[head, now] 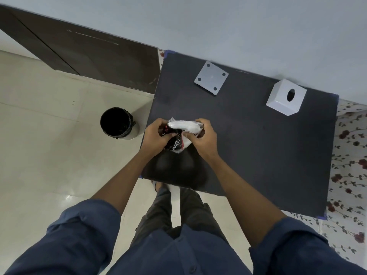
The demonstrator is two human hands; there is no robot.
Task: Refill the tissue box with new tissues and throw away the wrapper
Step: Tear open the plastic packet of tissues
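Observation:
Both my hands hold a pack of tissues in a dark printed wrapper above the near left part of the dark table. My left hand grips the wrapper's left side. My right hand clasps the white tissues at the top right and pinches the wrapper. The white cube tissue box, with an oval hole in its top, stands at the far right of the table. Its white base plate, with a round pad at each corner, lies apart at the far middle.
A black-lined bin stands on the tiled floor just left of the table. A dark wooden door is at the far left, a pale wall runs behind the table, and a floral cloth shows at the table's right edge.

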